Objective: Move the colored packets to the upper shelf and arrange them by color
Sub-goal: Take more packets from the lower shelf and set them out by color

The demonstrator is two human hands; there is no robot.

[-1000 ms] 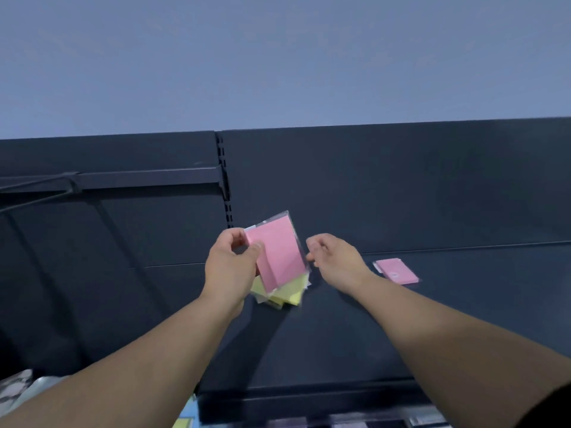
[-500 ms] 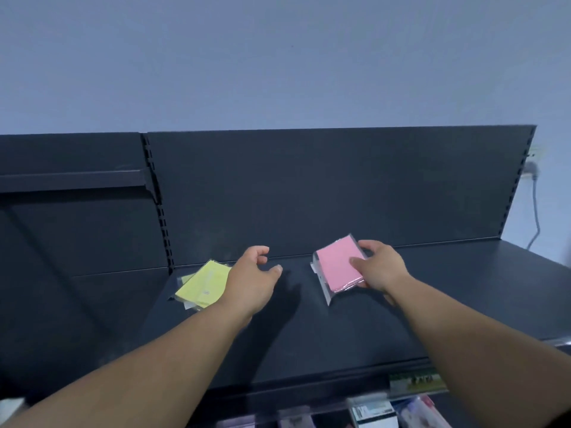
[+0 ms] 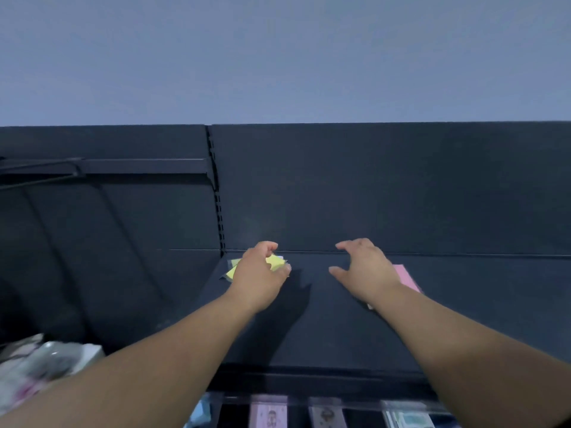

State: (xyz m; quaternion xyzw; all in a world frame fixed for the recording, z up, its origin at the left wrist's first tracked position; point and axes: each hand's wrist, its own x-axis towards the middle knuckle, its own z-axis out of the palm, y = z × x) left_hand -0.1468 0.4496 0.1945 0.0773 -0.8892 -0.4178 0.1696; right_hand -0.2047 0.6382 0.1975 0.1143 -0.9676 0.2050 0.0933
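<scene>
The yellow packets (image 3: 276, 261) lie at the left end of the dark upper shelf (image 3: 324, 332), by the slotted upright. My left hand (image 3: 261, 274) is on top of them, index finger and thumb curled round their right edge. The pink packets (image 3: 405, 278) lie flat on the shelf further right, partly hidden behind my right wrist. My right hand (image 3: 366, 268) hovers just left of the pink packets with fingers spread, holding nothing.
The shelf's back panel (image 3: 386, 193) rises right behind both hands. A slotted upright (image 3: 217, 199) divides it from the left bay. Below the shelf's front edge hang several packaged cards (image 3: 268, 413). Pale wrapped goods (image 3: 37, 366) sit at lower left.
My left hand has moved from beside the yellow packets onto them and curled its fingers. My right hand has let go of the pink packets and shifted left, fingers spread.
</scene>
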